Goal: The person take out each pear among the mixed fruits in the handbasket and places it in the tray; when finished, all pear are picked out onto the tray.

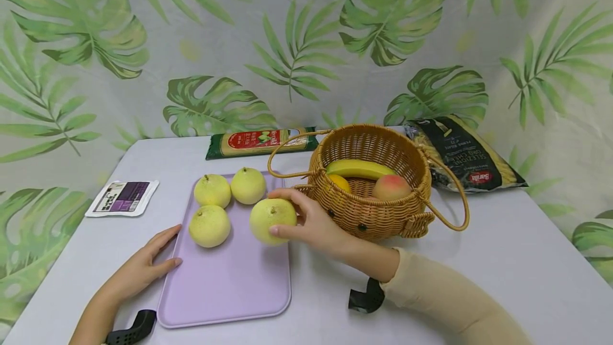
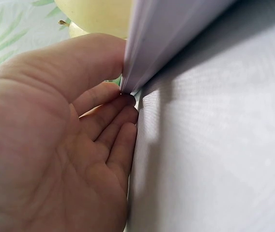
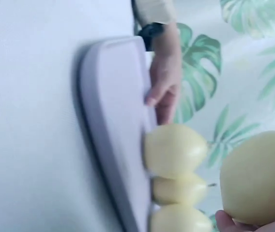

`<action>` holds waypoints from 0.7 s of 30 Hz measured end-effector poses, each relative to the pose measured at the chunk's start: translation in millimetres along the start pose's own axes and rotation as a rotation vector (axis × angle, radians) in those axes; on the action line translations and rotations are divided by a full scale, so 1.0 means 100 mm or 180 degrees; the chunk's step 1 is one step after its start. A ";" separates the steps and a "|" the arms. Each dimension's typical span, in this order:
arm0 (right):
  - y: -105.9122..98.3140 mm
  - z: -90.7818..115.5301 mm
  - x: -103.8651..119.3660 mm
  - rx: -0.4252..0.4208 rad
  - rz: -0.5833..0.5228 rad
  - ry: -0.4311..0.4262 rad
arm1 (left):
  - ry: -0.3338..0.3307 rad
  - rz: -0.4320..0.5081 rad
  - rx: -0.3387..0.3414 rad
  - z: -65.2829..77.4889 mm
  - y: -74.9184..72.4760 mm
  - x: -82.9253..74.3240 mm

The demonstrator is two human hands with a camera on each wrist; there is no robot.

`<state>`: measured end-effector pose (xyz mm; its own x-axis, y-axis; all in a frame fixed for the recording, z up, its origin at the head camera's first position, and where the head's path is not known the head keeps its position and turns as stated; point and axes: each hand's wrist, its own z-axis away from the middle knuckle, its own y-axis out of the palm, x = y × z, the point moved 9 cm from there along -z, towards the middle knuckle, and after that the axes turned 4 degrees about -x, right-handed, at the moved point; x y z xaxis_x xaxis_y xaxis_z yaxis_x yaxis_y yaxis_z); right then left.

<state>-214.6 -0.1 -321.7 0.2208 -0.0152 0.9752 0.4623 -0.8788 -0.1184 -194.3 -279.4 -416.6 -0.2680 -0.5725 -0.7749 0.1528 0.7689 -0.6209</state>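
Observation:
A round yellow pear point(image 1: 273, 221) is gripped in my right hand point(image 1: 316, 225), thumb in front and fingers behind. In the right wrist view the held pear point(image 3: 257, 178) is raised clear of the lilac tray point(image 1: 230, 286), over its right side in the head view. Three more pears sit together at the tray's far left: a back-left pear point(image 1: 212, 191), a back-right pear point(image 1: 248, 186) and a nearer pear point(image 1: 209, 226). My left hand point(image 1: 139, 270) touches the tray's left rim with thumb and fingertips, its fingers point(image 2: 120, 145) fairly straight.
Right of the tray stands a wicker basket point(image 1: 378, 220) with a banana point(image 1: 359, 169), a peach point(image 1: 391, 187) and an orange-yellow fruit point(image 1: 339, 182). Behind lie a green packet point(image 1: 261, 142) and a black pasta bag point(image 1: 466, 156). A white-purple packet point(image 1: 122, 198) lies left.

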 end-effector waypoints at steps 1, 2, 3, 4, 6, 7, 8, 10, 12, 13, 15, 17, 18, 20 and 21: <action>0.04 -0.03 -0.07 -0.0024 0.0011 0.0036 | -0.0002 0.0002 0.0001 0.00 0.00 0.00; 0.08 -0.05 -0.13 -0.0041 0.0010 0.0075 | -0.0002 -0.0001 0.0001 0.00 0.00 0.00; 0.12 -0.08 -0.20 -0.0061 0.0019 0.0125 | 0.0001 -0.0011 -0.0002 0.00 0.00 0.00; 0.15 -0.10 -0.27 -0.0082 0.0036 0.0177 | 0.0007 -0.0022 -0.0006 0.00 0.00 0.00; 0.20 -0.15 -0.38 -0.0143 0.0081 0.0272 | 0.0023 -0.0047 -0.0009 0.00 -0.01 0.00; 0.22 -0.19 -0.47 -0.0164 0.0100 0.0297 | 0.0029 -0.0055 -0.0009 -0.01 -0.01 0.00; 0.23 -0.21 -0.52 -0.0195 0.0119 0.0342 | 0.0034 -0.0067 -0.0008 -0.01 -0.01 0.00; 0.25 -0.26 -0.59 -0.0269 0.0140 0.0414 | 0.0039 -0.0084 -0.0013 -0.01 -0.01 0.00; 0.26 -0.30 -0.64 -0.0343 0.0116 0.0485 | 0.0030 -0.0090 -0.0015 -0.01 -0.01 0.00; 0.27 -0.32 -0.65 -0.0374 0.0094 0.0527 | 0.0021 -0.0086 -0.0012 -0.01 -0.01 0.00; 0.28 -0.33 -0.63 -0.0432 0.0094 0.0562 | 0.0017 -0.0082 -0.0012 -0.01 0.00 0.01; 0.28 -0.33 -0.59 -0.0467 0.0104 0.0584 | 0.0013 -0.0076 -0.0009 -0.01 0.00 0.01; 0.29 -0.33 -0.56 -0.0473 0.0122 0.0592 | 0.0013 -0.0069 -0.0007 -0.01 0.00 0.01; 0.30 -0.34 -0.52 -0.0480 0.0169 0.0582 | 0.0017 -0.0061 -0.0008 -0.01 0.00 0.01; 0.31 -0.35 -0.51 -0.0477 0.0182 0.0580 | 0.0020 -0.0051 -0.0010 -0.01 0.00 0.02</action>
<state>-241.8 -43.0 -369.0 0.0780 -0.1409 0.9869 0.3178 -0.9348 -0.1586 -195.2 -279.9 -417.8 -0.2763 -0.5829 -0.7641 0.1455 0.7606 -0.6328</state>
